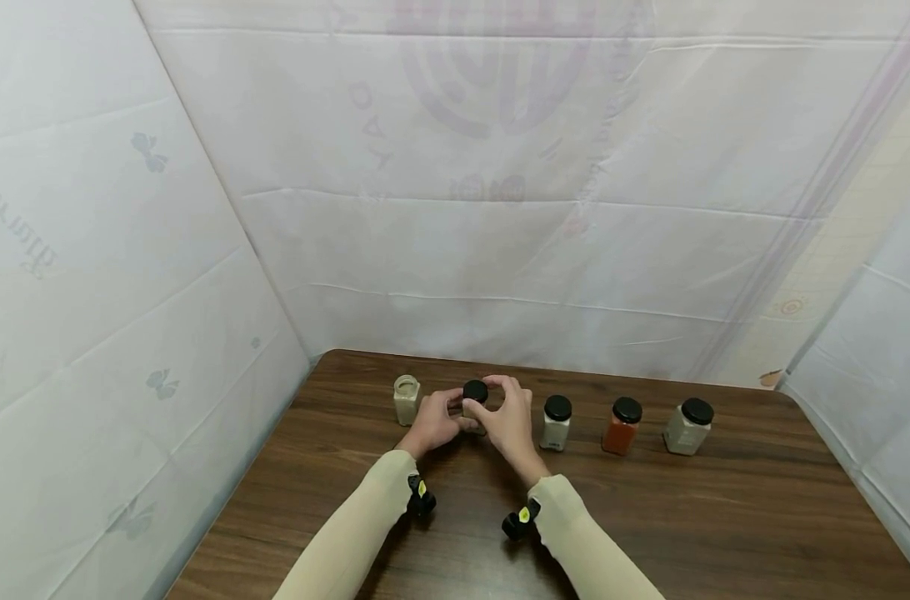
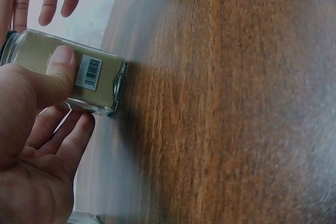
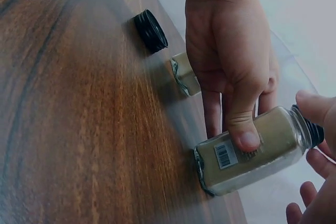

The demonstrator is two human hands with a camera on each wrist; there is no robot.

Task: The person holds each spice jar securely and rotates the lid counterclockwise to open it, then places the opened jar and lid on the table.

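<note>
A glass spice jar of greenish-tan powder, with a barcode label and a black screw lid, stands between both hands. My left hand grips its body, the thumb pressed over the side near the label. At the top, my right hand holds the black lid between thumb and fingers; the other fingers of the right hand stand off the glass. Left of the hands stands a lidless jar of pale powder. Its neighbour, a loose black lid, lies on the table in the right wrist view.
To the right stand three lidded jars in a row: one with pale powder, one with red-orange powder and one with greyish powder. Under them is a brown wooden table, with white cloth walls behind and beside it.
</note>
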